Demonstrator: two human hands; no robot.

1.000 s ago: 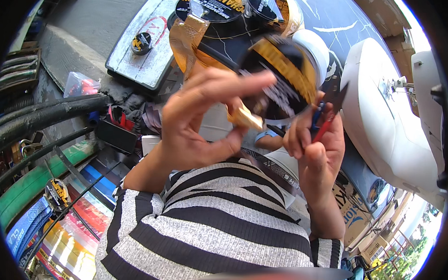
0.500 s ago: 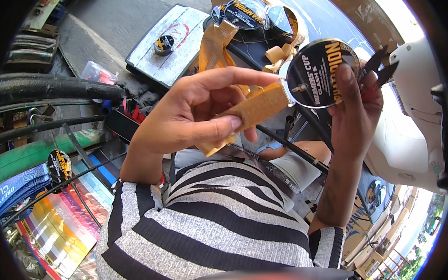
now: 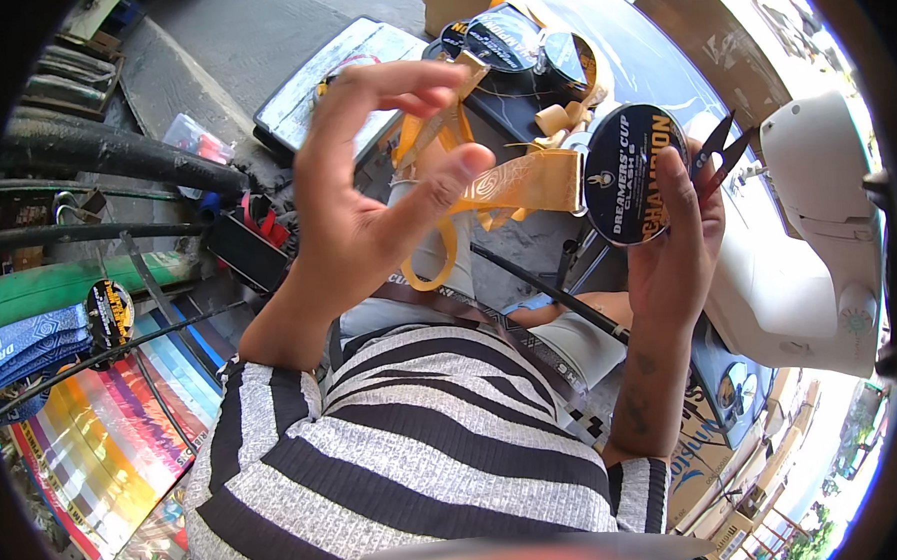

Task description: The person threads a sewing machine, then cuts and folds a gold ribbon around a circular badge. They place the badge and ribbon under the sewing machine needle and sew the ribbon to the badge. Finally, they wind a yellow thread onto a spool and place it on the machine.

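My right hand [image 3: 681,210] grips a round black medal [image 3: 625,187] with white and gold print, its thumb over the face. The same hand also keeps a pair of dark thread snips [image 3: 725,158], blades pointing up past the medal. From the medal's metal loop a gold-yellow ribbon [image 3: 529,183] runs left and hangs in a curl behind my left hand. My left hand [image 3: 364,174] is raised in front of the ribbon with fingers and thumb apart, holding nothing.
More black medals [image 3: 503,39] with gold ribbons lie on a dark table [image 3: 638,41] ahead, near a roll of tan tape [image 3: 554,118]. A white-topped stool [image 3: 300,81] is far left. A white machine [image 3: 807,234] stands right; blue ribbons [image 3: 36,343] with a medal lie left.
My left hand has let go of the ribbon, opened and moved up and left. The medal in my right hand has come slightly lower, and its ribbon now hangs loose.
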